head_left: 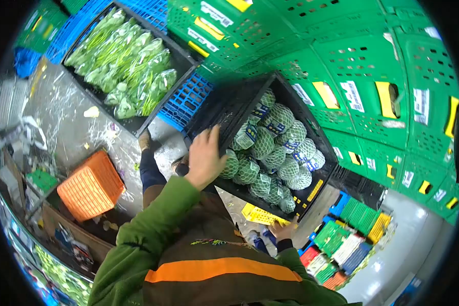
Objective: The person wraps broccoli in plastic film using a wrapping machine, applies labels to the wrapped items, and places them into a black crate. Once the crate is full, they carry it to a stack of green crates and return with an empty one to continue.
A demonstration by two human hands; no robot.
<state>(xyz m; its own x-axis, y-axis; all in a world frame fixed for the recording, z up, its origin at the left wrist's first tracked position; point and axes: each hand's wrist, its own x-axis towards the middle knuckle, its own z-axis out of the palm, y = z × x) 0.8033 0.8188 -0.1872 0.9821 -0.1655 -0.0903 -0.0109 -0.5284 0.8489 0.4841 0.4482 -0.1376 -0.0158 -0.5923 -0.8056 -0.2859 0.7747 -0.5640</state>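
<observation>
A black crate (319,176) sits in front of me, filled with round green produce (275,155) in white mesh nets, several with blue labels. My left hand (206,159) lies over the crate's near left rim, fingers close together along the outer side of the wall and thumb toward the inside. At the crate's lower right corner, my right hand (282,229) holds the edge, its fingers partly hidden beneath. Both of my sleeves are green. The crate's yellow-marked end is close above my right hand.
Stacked green crates (352,102) with yellow handles form a wall behind. Upper left, another black crate (137,127) holds bagged leafy greens (127,66). An orange crate (91,186) rests at left, and colourful stacked crates (359,219) stand at lower right. Scraps litter the floor (61,117).
</observation>
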